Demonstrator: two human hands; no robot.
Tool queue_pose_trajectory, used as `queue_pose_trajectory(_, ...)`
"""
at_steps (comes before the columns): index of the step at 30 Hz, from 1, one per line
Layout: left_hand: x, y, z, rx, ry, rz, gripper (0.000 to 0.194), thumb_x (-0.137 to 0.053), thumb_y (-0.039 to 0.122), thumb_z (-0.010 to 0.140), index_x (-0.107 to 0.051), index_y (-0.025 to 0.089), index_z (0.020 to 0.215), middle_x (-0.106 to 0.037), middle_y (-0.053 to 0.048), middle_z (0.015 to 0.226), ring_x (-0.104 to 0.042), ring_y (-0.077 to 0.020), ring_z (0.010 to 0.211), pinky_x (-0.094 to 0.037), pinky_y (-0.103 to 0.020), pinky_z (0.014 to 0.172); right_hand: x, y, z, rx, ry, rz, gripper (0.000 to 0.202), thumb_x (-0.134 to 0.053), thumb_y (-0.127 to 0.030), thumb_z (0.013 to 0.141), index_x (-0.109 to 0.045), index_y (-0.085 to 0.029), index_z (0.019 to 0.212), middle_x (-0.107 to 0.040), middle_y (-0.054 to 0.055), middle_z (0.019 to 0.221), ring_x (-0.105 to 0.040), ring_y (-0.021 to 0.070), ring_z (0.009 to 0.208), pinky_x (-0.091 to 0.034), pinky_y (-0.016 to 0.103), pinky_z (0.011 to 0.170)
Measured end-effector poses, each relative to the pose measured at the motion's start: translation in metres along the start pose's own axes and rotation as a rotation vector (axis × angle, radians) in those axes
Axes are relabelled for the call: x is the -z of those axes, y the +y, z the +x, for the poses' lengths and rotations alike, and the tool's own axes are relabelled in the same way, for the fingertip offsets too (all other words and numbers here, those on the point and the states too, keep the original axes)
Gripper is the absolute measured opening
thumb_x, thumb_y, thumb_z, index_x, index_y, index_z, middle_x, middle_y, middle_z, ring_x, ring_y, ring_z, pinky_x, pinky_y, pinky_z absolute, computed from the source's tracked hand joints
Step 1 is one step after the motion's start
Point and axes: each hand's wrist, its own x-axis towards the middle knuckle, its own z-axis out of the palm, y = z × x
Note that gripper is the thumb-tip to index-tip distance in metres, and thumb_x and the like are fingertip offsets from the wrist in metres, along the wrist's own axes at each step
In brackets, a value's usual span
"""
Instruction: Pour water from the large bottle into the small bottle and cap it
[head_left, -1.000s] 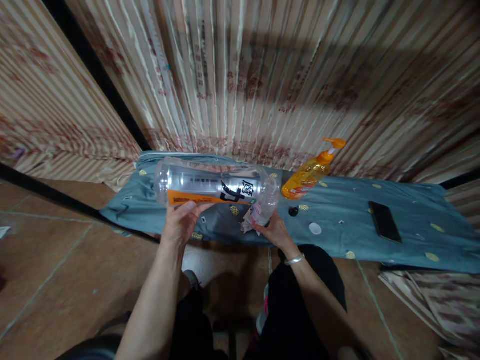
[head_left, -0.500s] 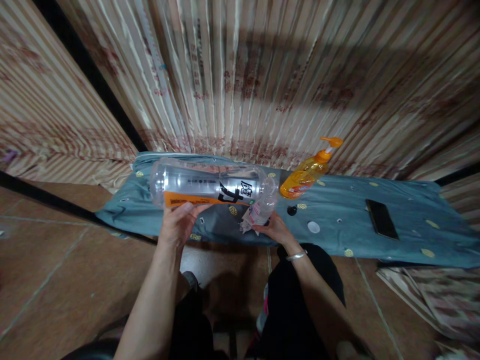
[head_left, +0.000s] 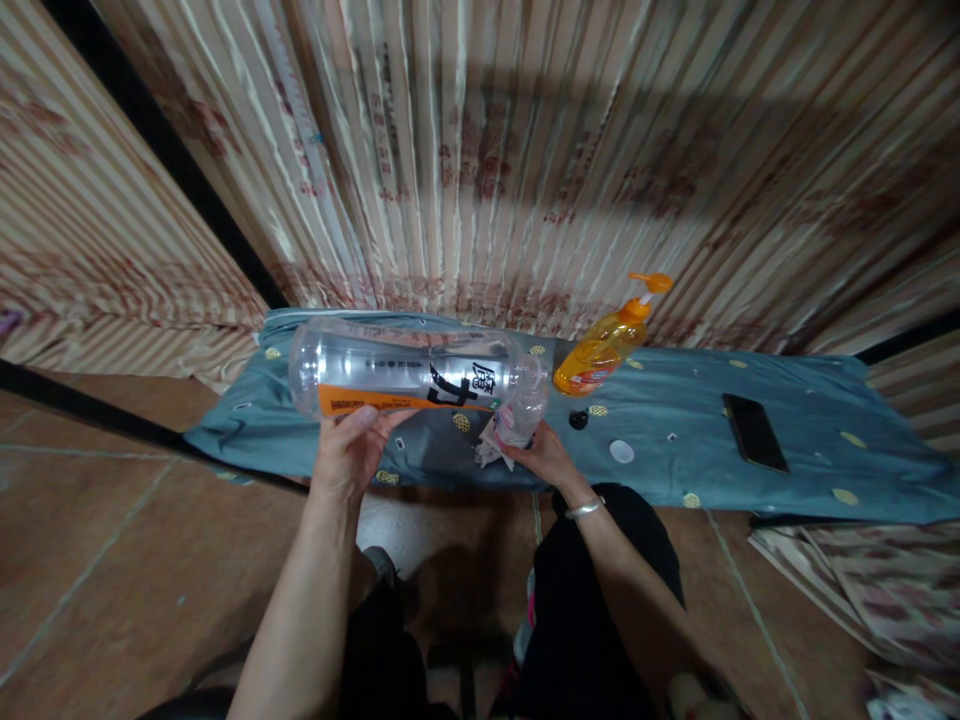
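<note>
A striped, red-flowered curtain [head_left: 480, 160] hangs behind a long bench covered in blue-green cloth [head_left: 675, 440] with yellow pineapple prints, above a brown tiled floor [head_left: 90, 520]. There are two bare hands, one large clear bottle [head_left: 405, 370], one orange pump bottle [head_left: 600, 355], one phone [head_left: 755, 432], one small black round piece [head_left: 578, 420] and one white disc [head_left: 621, 451].

The large clear bottle, with its silver and orange label, is over the left half of the bench, its long axis running crosswise, nearly along the bench; the base points left and the narrower end right. Whether it touches the cloth I cannot tell. The left hand [head_left: 352, 450] holds it from the near side, thumb against the label. The right hand [head_left: 544, 455], a silver bracelet [head_left: 584, 508] at its wrist, is drawn narrow around a clear piece with pink print [head_left: 516, 424], by the bottle's narrow end; whether they are joined is unclear. A crumpled tissue [head_left: 491, 445] sits just beside its fingertips.

The bench's near edge runs just below the hands, its far edge against the curtain. Bare cloth stretches between the white disc and the phone, with more to the phone's right
</note>
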Motion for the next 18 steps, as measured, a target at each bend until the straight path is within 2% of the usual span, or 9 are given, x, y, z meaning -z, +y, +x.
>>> queue_pose_trajectory(4, 0.0002, -0.0009, -0.0001, -0.002, 0.029, -0.023, 0.087, -0.094, 0.044, 0.056, -0.063, 0.033, 0.136, -0.079, -0.005, 0.101, -0.077, -0.0314, 0.091, -0.062, -0.062, 0.091, -0.0009, -0.0031, -0.0009, -0.018, 0.018, 0.013, 0.062, -0.084, -0.033, 0.07, -0.065, -0.019, 0.127, -0.078, 0.012, 0.123, -0.075, 0.0333, 0.112, -0.058, 0.047, 0.098)
queue_pose_trajectory(7, -0.0003, -0.0003, -0.0001, -0.004, 0.019, -0.025, 0.085, -0.093, 0.043, 0.058, -0.063, 0.033, 0.136, -0.079, -0.006, 0.103, -0.076, -0.0329, 0.095, -0.063, -0.061, 0.091, -0.0007, -0.005, -0.0016, -0.014, 0.005, 0.021, 0.059, -0.083, -0.033, 0.071, -0.066, -0.02, 0.126, -0.078, 0.011, 0.122, -0.075, 0.0335, 0.112, -0.058, 0.047, 0.099)
queue_pose_trajectory(18, -0.0092, 0.0057, -0.0012, -0.011, 0.023, -0.024, 0.086, -0.096, 0.048, 0.055, -0.065, 0.035, 0.133, -0.079, -0.006, 0.106, -0.076, -0.0363, 0.1, -0.063, -0.062, 0.089, -0.0024, -0.0046, -0.0028, -0.007, 0.037, 0.008, 0.061, -0.084, -0.035, 0.071, -0.066, -0.019, 0.127, -0.079, 0.012, 0.121, -0.076, 0.0343, 0.109, -0.06, 0.047, 0.095)
